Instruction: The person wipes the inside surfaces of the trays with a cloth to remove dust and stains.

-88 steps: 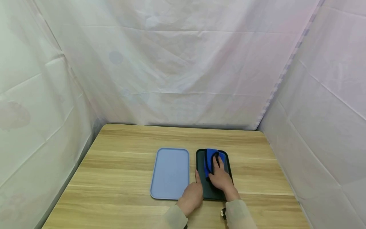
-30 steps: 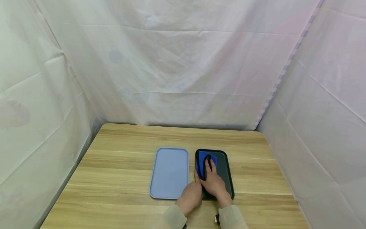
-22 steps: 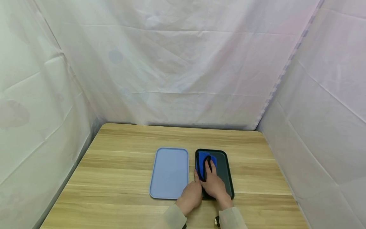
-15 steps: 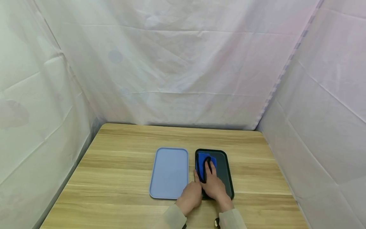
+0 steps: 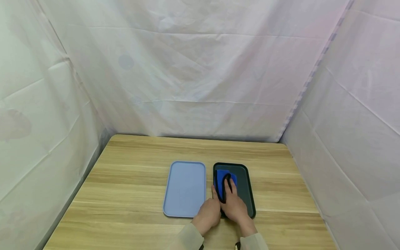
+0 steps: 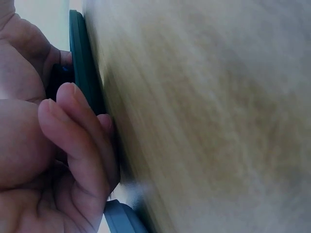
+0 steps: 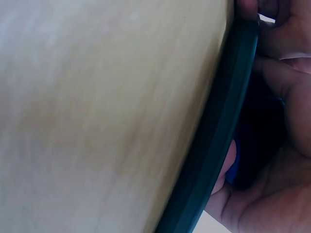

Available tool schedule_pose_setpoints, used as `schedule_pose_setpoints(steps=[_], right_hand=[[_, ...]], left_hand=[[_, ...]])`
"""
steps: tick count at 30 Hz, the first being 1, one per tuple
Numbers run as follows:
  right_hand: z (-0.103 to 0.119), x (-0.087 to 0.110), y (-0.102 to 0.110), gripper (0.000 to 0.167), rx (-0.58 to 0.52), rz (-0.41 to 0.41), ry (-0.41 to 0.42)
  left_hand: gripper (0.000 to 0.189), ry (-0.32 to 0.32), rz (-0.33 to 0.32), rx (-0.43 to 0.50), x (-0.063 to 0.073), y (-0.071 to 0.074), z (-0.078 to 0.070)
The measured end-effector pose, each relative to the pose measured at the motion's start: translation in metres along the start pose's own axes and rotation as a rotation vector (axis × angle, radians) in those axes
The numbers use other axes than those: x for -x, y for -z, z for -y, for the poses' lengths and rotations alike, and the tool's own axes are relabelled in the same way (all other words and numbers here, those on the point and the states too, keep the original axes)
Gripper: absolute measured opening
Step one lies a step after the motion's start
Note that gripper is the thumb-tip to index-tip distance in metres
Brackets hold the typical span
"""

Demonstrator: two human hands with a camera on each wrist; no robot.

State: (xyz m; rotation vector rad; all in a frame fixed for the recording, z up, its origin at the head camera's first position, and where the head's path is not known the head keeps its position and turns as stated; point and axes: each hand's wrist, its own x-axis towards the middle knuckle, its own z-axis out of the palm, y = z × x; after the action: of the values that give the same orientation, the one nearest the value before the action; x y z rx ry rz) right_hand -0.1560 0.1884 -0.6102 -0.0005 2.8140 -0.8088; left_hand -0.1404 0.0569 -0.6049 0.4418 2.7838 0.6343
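On the table lies a dark green tray (image 5: 244,187), with a blue cloth (image 5: 220,175) edged in black over its left half. My right hand (image 5: 234,205) holds the folded cloth against the tray, fingers pointing away from me. In the right wrist view the cloth (image 7: 233,172) shows between thumb and fingers. At the tray's near left corner, my left hand (image 5: 208,211) grips the edge, index finger straight along the side. The left wrist view shows its other fingers (image 6: 90,165) curled near the tray's rim (image 6: 85,63); its thumb tip is hidden.
A light blue tray (image 5: 185,189) lies just left of the dark green one, a narrow gap between them. The wooden table (image 5: 131,187) has white cloth hangings (image 5: 200,69) behind it and on both sides.
The right hand has moved the cloth leftward across the dark green tray, then slowly toward me along its left side. The left hand has stayed at the corner.
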Motion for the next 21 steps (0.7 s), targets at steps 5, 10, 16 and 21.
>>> schedule_pose_setpoints(steps=[5,10,16,21], right_hand=[[0.000,0.004,0.000,0.093,-0.003,0.001,0.007],[-0.003,0.007,0.000,0.093,-0.010,0.022,0.014],[-0.010,0.010,0.003,0.094,-0.041,0.039,0.044],[-0.018,0.011,0.006,0.094,-0.045,0.050,0.067]], left_hand=[[0.074,-0.007,-0.003,-0.010,-0.002,-0.001,0.001],[0.080,-0.001,-0.003,0.007,-0.003,-0.003,0.002],[0.085,0.025,0.020,0.021,-0.004,-0.003,0.001],[0.085,0.036,0.032,0.017,-0.006,-0.002,0.000]])
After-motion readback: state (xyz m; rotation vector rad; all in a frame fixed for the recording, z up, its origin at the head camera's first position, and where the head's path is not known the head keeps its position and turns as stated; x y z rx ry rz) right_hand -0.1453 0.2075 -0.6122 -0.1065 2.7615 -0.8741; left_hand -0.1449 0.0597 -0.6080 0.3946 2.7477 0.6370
